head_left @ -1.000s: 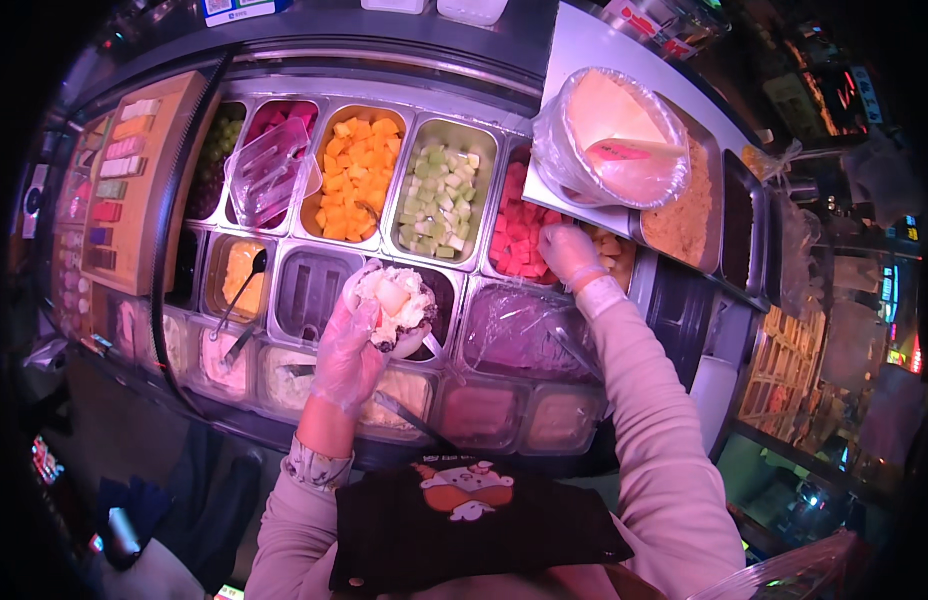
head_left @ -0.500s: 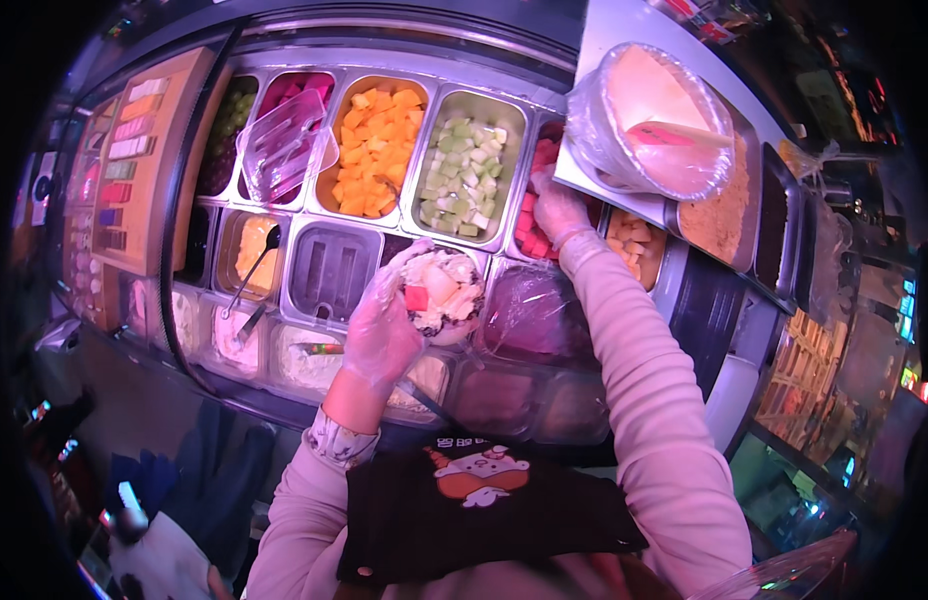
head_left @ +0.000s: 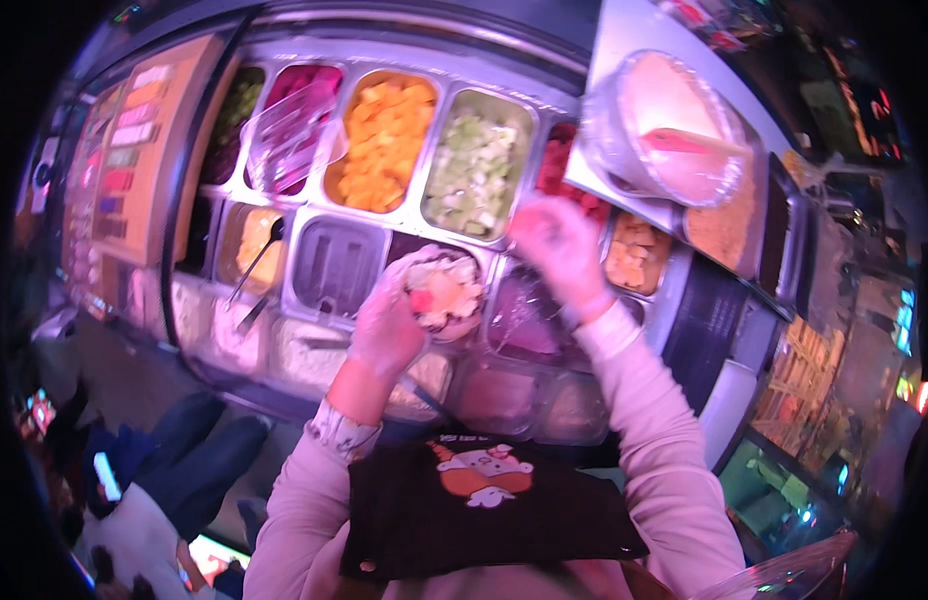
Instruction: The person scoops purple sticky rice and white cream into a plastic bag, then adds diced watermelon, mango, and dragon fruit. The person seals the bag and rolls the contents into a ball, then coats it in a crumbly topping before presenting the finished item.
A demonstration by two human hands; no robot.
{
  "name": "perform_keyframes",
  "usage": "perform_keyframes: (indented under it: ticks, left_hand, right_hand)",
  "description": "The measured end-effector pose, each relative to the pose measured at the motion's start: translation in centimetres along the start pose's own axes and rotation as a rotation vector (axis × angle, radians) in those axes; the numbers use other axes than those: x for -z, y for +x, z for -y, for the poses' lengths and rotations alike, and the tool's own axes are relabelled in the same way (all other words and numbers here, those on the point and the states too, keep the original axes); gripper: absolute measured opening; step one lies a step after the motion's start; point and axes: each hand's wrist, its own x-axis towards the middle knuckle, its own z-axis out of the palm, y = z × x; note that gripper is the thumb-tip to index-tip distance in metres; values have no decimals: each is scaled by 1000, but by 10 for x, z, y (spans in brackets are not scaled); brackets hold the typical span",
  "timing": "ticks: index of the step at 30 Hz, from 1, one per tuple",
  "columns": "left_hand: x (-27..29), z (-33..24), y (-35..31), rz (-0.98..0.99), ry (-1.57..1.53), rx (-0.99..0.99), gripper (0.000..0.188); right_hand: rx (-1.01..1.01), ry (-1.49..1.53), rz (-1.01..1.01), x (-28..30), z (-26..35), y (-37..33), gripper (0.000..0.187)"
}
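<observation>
My gloved left hand [head_left: 386, 318] is wrapped round the side of a small round bowl [head_left: 462, 326]. Pale cream-coloured pieces with one red cube on top, the dessert topping [head_left: 446, 286], fill it, and dark bits show along the rim. To the right of the bowl, my gloved right hand [head_left: 559, 245] hovers over the near edge of the red fruit tray [head_left: 558, 158]. Its fingers look curled together, though motion blurs them, and what they hold cannot be made out. A dark purple tray under clear film [head_left: 529, 315] lies just below that hand.
Beyond the bowl stand trays of orange cubes [head_left: 387, 135] and pale green cubes [head_left: 476, 165]. Clear lids [head_left: 292, 145] lie across a magenta tray. A film-wrapped tub [head_left: 664, 130] rises at the right, beside an orange-cube tray [head_left: 636, 255]. People's legs [head_left: 209, 455] show lower left.
My right hand has come out of the red fruit tray and moved toward the bowl, fingers curled. My left hand keeps the bowl in nearly the same place. The view has shifted slightly.
</observation>
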Motion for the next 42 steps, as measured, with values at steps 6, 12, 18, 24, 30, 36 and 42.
perform_keyframes:
  ticks: [6, 12, 18, 24, 30, 36, 42]
  left_hand:
    - [-6, 11, 5, 47, -84, 1, 63]
    - [-8, 5, 2, 44, -139, 52, 60]
    - [10, 6, -5, 49, -87, -15, 62]
    - [4, -9, -7, 6, -211, 103, 62]
    - [1, -18, -13, 4, -234, 124, 63]
    - [14, -16, -14, 53, -237, 105, 64]
    - [19, -24, 4, 35, -165, 15, 67]
  right_hand:
    - [636, -649, 25, -45, 42, -41, 27]
    - [499, -479, 158, -60, 36, -68, 44]
    - [574, -690, 238, -75, 50, -74, 41]
    - [708, -749, 93, -53, 23, -20, 25]
    - [370, -843, 76, -65, -53, 105, 14]
    - [238, -1010, 112, -112, -94, 152, 14]
    - [309, -1050, 381, -99, -133, 154, 12]
